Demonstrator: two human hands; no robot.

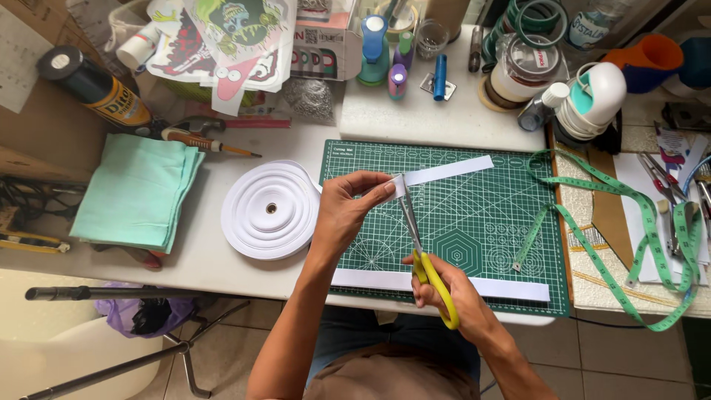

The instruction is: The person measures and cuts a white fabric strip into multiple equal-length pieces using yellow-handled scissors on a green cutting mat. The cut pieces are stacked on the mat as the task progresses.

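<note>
Landmark: green cutting mat (474, 244), on the white table (207, 259); places below are told from it.
Step in hand: cutting the white ribbon strip (444, 171) that lies across the mat's far part.
Left hand (348, 211): over the mat's left part, thumb and fingers pinching the strip's near end.
Right hand (455, 292): at the mat's near edge, fingers closed through the handles of the yellow-handled scissors (424, 252), whose blades meet the strip at the pinch.
Ribbon roll (270, 210): just left of the mat.
Cut strip (444, 284): flat along the mat's near edge.
Next move, as I judge: keep the strip taut and the blades square across it.
</note>
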